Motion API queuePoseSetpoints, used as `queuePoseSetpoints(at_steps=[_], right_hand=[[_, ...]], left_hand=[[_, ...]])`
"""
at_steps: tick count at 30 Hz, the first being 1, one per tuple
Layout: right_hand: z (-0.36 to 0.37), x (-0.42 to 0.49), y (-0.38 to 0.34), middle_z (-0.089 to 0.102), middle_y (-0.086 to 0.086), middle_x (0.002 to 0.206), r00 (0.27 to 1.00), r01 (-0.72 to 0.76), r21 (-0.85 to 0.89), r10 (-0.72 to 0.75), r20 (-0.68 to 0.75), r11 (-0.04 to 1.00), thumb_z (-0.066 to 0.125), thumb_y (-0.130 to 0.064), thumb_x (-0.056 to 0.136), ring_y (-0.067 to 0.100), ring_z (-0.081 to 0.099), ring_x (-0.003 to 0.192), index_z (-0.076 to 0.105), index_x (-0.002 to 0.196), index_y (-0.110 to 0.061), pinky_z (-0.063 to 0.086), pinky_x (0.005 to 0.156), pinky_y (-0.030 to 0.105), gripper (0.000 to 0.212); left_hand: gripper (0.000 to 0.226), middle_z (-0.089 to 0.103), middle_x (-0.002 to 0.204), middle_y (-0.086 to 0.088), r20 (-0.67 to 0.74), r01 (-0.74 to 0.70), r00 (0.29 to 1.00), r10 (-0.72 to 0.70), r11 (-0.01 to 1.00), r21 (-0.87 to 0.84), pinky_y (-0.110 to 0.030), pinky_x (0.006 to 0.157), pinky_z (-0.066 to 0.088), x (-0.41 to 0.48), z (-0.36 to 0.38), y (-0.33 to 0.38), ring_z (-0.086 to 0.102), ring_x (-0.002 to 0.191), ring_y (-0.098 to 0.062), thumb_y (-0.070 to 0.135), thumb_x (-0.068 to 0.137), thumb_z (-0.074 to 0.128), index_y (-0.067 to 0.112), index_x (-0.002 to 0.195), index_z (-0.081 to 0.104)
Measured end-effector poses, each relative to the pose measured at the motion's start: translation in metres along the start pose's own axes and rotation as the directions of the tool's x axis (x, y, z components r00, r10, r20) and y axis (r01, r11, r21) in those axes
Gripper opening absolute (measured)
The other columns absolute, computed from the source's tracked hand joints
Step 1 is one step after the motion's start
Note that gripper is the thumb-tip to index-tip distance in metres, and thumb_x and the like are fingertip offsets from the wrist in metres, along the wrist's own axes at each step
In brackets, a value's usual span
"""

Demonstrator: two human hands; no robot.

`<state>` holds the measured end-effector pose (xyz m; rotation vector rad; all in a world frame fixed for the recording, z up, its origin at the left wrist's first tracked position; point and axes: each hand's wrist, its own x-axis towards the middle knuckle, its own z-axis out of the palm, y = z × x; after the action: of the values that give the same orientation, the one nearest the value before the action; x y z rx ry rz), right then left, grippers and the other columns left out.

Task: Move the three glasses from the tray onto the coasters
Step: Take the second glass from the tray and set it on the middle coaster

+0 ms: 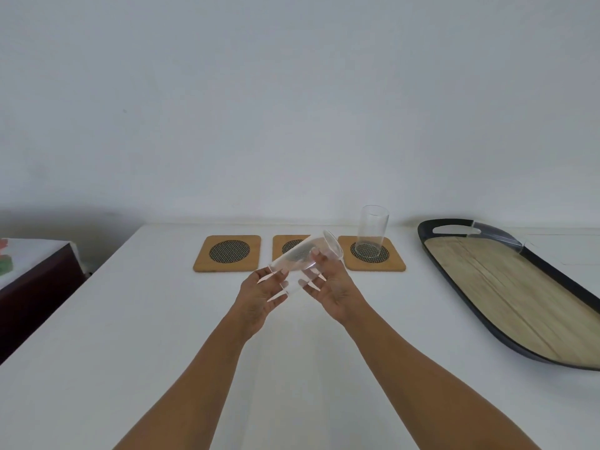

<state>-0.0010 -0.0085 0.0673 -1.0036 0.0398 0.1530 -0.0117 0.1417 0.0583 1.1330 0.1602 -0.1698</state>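
White table (130,319) against bare pale wall (292,92), tilted glass (305,254) in both hands' grip.

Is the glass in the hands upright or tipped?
Tipped. The held glass lies slanted between both hands, rim up-right toward the right coaster, base down-left.

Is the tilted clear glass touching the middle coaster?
Apart. Head view: both hands hold the tilted clear glass aloft above the square wooden middle coaster.
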Motion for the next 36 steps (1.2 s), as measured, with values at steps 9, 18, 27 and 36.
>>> queuePoseSetpoints(at_steps=[9,18,27,36], right_hand=[[0.015,0.034,0.0,0.061,0.001,0.114,0.99,0.065,-0.291,-0.099,-0.102,0.955,0.078,-0.015,0.072,0.019,0.06,0.103,0.049,0.107,-0.026,0.054,0.078,0.04,0.047],[0.018,0.083,-0.008,0.057,0.004,0.121,0.946,0.102,-0.642,-0.274,-0.175,0.76,0.084,-0.02,0.063,0.021,0.056,0.109,0.048,0.119,-0.013,0.05,0.087,0.038,0.067],[0.011,0.127,-0.018,0.049,0.008,0.134,0.92,0.092,-0.73,-0.339,-0.198,0.677,0.081,-0.015,0.068,0.024,0.047,0.125,0.043,0.125,-0.007,0.045,0.103,0.045,0.069],[0.008,0.151,-0.013,0.047,0.01,0.138,0.917,0.08,-0.77,-0.349,-0.191,0.633,0.081,-0.014,0.069,0.026,0.046,0.128,0.04,0.13,-0.007,0.042,0.103,0.041,0.073]], left_hand=[[0.046,0.064,0.099,-0.004,-0.019,-0.05,0.998,0.057,0.962,0.268,-0.038,0.096,0.043,0.025,-0.027,0.002,0.059,0.098,-0.022,0.015,0.081,0.07,0.008,0.122,0.05],[0.05,0.044,0.143,-0.006,-0.01,-0.185,0.91,0.414,0.429,0.884,-0.034,0.109,0.031,0.064,-0.042,-0.017,0.036,0.135,-0.021,0.024,0.087,0.06,0.012,0.133,0.043],[0.062,0.009,0.159,-0.003,0.081,-0.073,0.946,0.313,-0.038,0.997,-0.043,0.12,0.007,0.077,-0.046,-0.036,0.0,0.148,-0.02,0.047,0.095,0.033,0.017,0.146,0.016],[0.062,0.009,0.159,-0.002,0.073,-0.048,0.944,0.323,-0.083,0.995,-0.043,0.12,0.005,0.073,-0.043,-0.038,0.002,0.148,-0.019,0.048,0.096,0.026,0.016,0.147,0.014]])
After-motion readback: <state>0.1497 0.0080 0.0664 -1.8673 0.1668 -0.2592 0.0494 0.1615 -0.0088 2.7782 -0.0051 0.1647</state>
